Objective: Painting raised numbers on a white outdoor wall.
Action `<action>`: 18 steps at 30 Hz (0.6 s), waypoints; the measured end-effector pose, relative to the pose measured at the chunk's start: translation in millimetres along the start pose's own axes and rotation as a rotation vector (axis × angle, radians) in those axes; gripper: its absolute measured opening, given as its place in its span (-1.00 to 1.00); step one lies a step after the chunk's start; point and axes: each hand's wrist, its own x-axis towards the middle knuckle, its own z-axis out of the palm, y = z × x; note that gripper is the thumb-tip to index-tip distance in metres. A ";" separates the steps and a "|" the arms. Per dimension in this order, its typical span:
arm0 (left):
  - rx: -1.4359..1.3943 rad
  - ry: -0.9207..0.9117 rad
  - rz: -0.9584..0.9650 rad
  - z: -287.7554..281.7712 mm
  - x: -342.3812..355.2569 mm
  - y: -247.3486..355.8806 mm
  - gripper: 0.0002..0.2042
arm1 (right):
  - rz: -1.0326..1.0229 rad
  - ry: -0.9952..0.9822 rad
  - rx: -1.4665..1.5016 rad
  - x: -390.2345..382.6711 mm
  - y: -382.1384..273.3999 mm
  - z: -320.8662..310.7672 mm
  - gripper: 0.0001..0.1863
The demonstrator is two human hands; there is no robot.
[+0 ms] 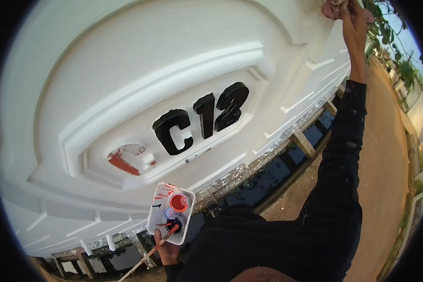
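Observation:
My left hand (168, 253) is closed on the near end of a white plastic tray (158, 197), its thumb lying along the side. Smears of red and black mark the tray. Inside it stand a small pot of red paint (178, 202) and a pot of dark paint (175, 226). A paintbrush (148, 255) rests with its reddish end over the dark pot, its long handle slanting past my left hand. At the upper right, my right hand (355, 21) clutches a crumpled pink rag (334, 9) against the white wall's edge, partly cut off by the frame.
The white moulded wall (141, 56) carries a recessed panel with raised black characters (173, 131) and one patchy red character (126, 160). Dark water lies in a drain (268, 176) crossed by concrete beams (303, 144) below. A dirt road (383, 141) and leafy branches (385, 28) are at right.

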 end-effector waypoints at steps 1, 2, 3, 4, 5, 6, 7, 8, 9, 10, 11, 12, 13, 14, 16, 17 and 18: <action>-0.001 -0.008 0.015 -10.5 0.4 -7.1 -0.42 | 0.143 -0.075 -0.202 -20.3 67.6 -24.8 -0.64; 0.062 -0.006 0.054 -1.4 -6.8 -5.3 -0.42 | 0.494 -0.149 -0.167 -11.6 39.3 -20.0 -0.64; 0.025 0.022 0.047 5.5 -8.6 -7.0 -0.42 | 0.838 -0.220 -0.123 5.6 2.6 -14.8 -0.65; 0.024 -0.014 0.036 6.8 -3.2 -10.4 -0.42 | 0.826 -0.197 -0.147 19.6 11.8 -29.4 -0.65; 0.026 -0.030 0.027 7.4 -3.1 -10.5 -0.42 | 0.694 -0.160 -0.063 28.9 21.5 -33.9 -0.67; 0.029 -0.040 0.026 9.0 -4.2 -11.5 -0.42 | 0.562 -0.127 0.023 35.1 28.4 -38.3 -0.68; 0.039 -0.020 0.022 13.3 -5.8 -9.8 -0.42 | 0.567 -0.118 0.025 48.9 22.4 -37.5 -0.68; 0.050 -0.005 0.016 18.9 -3.5 -8.6 -0.42 | 0.664 -0.169 -0.095 72.7 13.9 -37.9 -0.70; 0.052 -0.011 0.026 22.7 -2.3 -8.3 -0.42 | 0.756 -0.220 -0.212 86.9 10.6 -37.3 -0.71; 0.066 -0.015 0.027 25.2 1.4 -8.9 -0.42 | 0.753 -0.209 -0.230 93.0 42.5 -38.3 -0.71; 0.077 -0.021 0.022 23.7 5.8 -9.1 -0.42 | 0.481 -0.035 -0.367 105.6 95.7 -35.2 -0.72; 0.042 0.021 -0.012 -0.2 14.8 -17.1 -0.41 | 0.207 0.132 -0.480 112.8 125.7 -30.5 -0.73; 0.038 0.041 0.008 -2.4 11.2 -18.0 -0.41 | 0.219 0.138 -0.454 115.8 87.5 -12.3 -0.73; 0.023 0.057 0.029 -4.4 6.0 -19.4 -0.41 | 0.474 -0.229 -0.390 120.6 45.5 2.5 -0.72; 0.012 0.054 0.026 -1.8 2.3 -16.6 -0.41 | 0.663 -0.882 -0.347 146.4 -2.7 -14.7 -0.69; 0.018 0.002 0.033 5.7 1.2 -13.8 -0.42 | 0.663 -0.892 -0.335 118.8 -23.8 -29.9 -0.69; 0.020 -0.049 0.035 14.9 -0.2 -13.0 -0.44 | 0.347 -0.701 -0.307 103.2 19.3 -44.1 -0.70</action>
